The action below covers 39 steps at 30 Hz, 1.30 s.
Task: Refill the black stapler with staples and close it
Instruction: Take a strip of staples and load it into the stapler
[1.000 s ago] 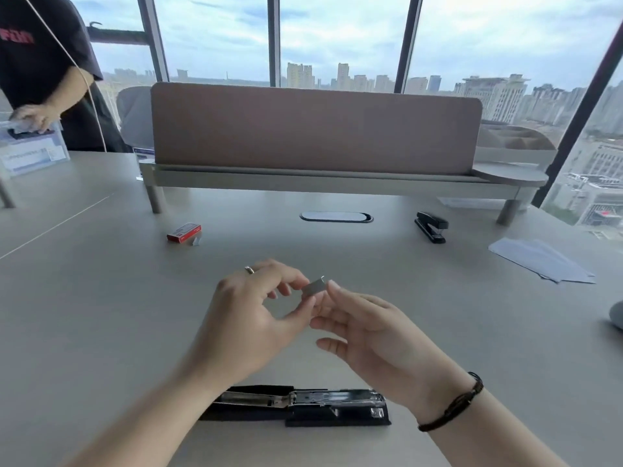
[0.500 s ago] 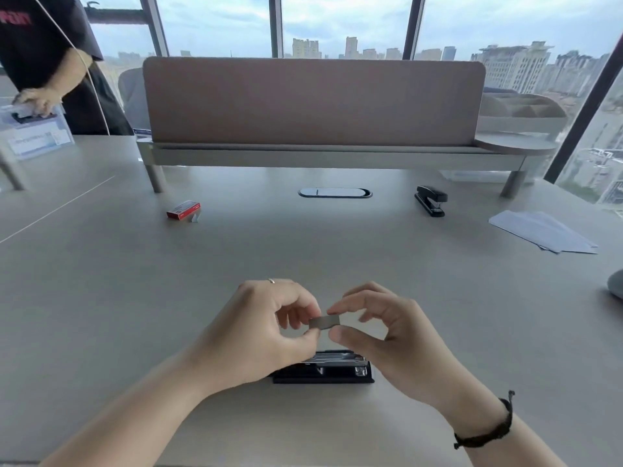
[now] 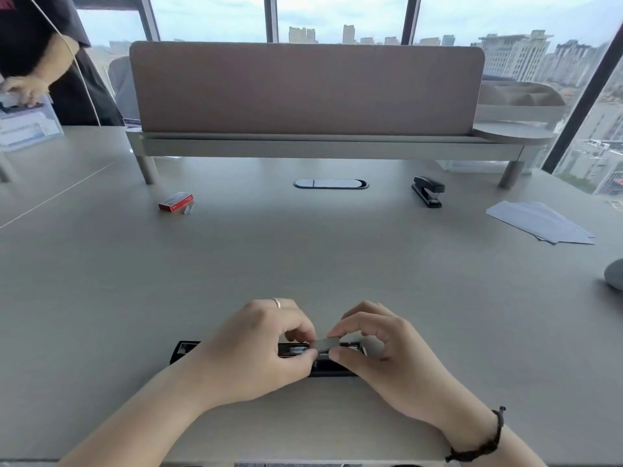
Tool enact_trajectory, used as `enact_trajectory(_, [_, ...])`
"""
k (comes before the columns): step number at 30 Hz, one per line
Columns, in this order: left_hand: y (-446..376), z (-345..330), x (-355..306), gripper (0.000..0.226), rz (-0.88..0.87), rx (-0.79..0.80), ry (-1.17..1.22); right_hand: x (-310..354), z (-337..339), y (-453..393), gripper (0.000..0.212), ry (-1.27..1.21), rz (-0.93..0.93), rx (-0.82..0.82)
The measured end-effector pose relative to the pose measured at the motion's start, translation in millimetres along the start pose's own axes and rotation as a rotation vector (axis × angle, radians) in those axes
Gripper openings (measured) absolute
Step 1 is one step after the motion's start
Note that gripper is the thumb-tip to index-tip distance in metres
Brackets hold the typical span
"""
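A black stapler (image 3: pixel 323 365) lies opened flat on the grey desk near me, its metal channel facing up; my hands cover most of it. My left hand (image 3: pixel 256 352) and my right hand (image 3: pixel 381 352) both pinch a short grey strip of staples (image 3: pixel 326 344) between thumb and forefinger. The strip hovers level just over the stapler's channel, close to its right half. A red staple box (image 3: pixel 175 201) lies at the far left of the desk, with a small strip of staples beside it.
A second black stapler (image 3: pixel 428 190), closed, sits far right near the raised shelf (image 3: pixel 323 146) with its brown divider. White papers (image 3: pixel 539 222) lie at the right. A person in black stands at the far left. A cable port (image 3: pixel 330 184) is mid-desk.
Both hands have come down and toward me with the staple strip, from well above the desk to just over the open stapler. The strip has turned level.
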State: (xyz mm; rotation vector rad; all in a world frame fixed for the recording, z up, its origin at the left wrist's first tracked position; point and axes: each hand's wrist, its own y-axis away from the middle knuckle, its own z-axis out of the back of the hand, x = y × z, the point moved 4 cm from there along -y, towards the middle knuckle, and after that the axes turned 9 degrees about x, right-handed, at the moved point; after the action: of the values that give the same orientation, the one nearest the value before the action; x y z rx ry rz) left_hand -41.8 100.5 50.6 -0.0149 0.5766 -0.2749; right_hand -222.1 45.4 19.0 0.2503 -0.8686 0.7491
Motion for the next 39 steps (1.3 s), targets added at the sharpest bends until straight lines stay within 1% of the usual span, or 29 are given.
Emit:
enact_trajectory(9, [2, -3, 6, 0.008, -0.017, 0.020, 0.015, -5, -2, 2, 0.009, 0.016, -0.022, -0.022])
enact_trajectory(14, [4, -5, 9, 0.018, -0.016, -0.003, 0.012, -5, -2, 3, 0.011, 0.034, -0.040, -0.026])
enact_trajectory(20, [5, -6, 9, 0.010, -0.047, -0.002, -0.008, -6, -3, 3, 0.013, 0.030, -0.057, -0.008])
enact_trajectory(25, [5, -8, 10, 0.013, -0.040, 0.018, -0.040, -8, -1, 2, 0.015, 0.012, -0.084, 0.002])
enact_trajectory(30, [-2, -13, 5, 0.021, -0.065, 0.058, -0.066, -8, 1, 0, 0.017, -0.026, -0.095, 0.018])
enact_trajectory(39, [-3, -12, 4, 0.022, -0.062, 0.085, -0.018, -7, 1, 0, 0.016, -0.033, -0.114, 0.014])
